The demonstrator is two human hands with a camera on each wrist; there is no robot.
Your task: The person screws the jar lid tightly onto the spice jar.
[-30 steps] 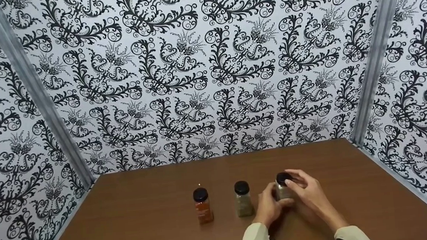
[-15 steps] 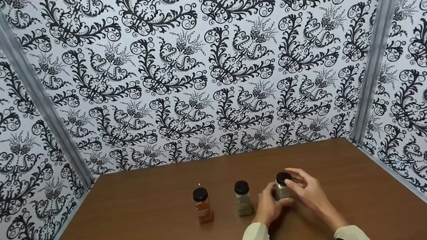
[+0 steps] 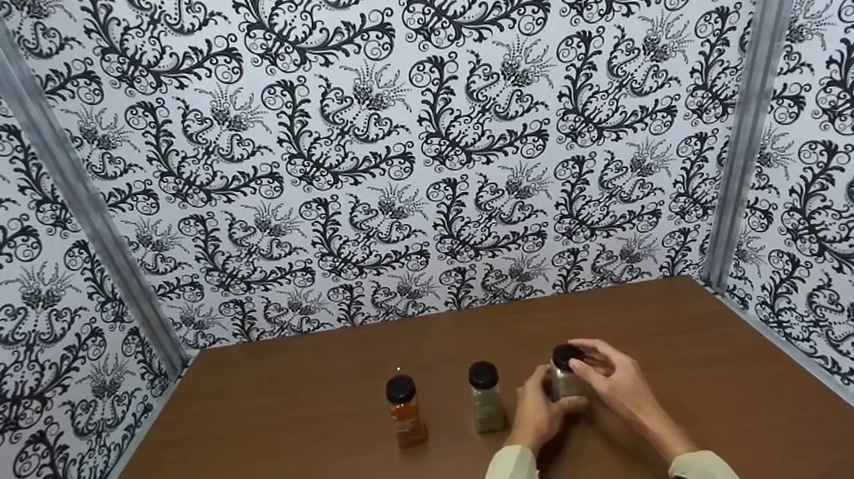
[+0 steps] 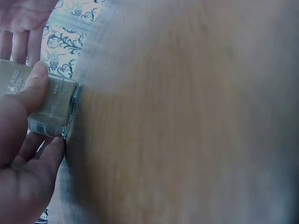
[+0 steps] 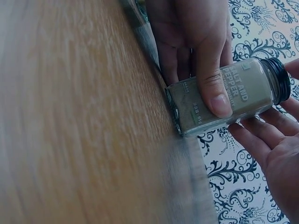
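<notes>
A glass spice jar (image 5: pixel 252 91) labelled "SALT AND PEPPER", filled with greyish powder, stands upright on the wooden table at the right. My left hand (image 3: pixel 538 412) grips its lower body, thumb across the label and fingers behind. The fingers and thumb of my right hand (image 3: pixel 621 384) hold the black cap (image 3: pixel 567 354) from the far side and the near side. In the left wrist view the jar's lower end (image 4: pixel 53 100) shows under the left thumb, its base at the tabletop.
Left of the hands stand a spice jar with greenish contents (image 3: pixel 488 408) and another with orange-red contents (image 3: pixel 408 421), both black-capped. Patterned black-and-white walls (image 3: pixel 421 157) enclose the brown table (image 3: pixel 274 415) at the back and sides.
Both hands stay at the same jar, with only a very slight shift of the right fingers at the cap. The other two jars have not moved.
</notes>
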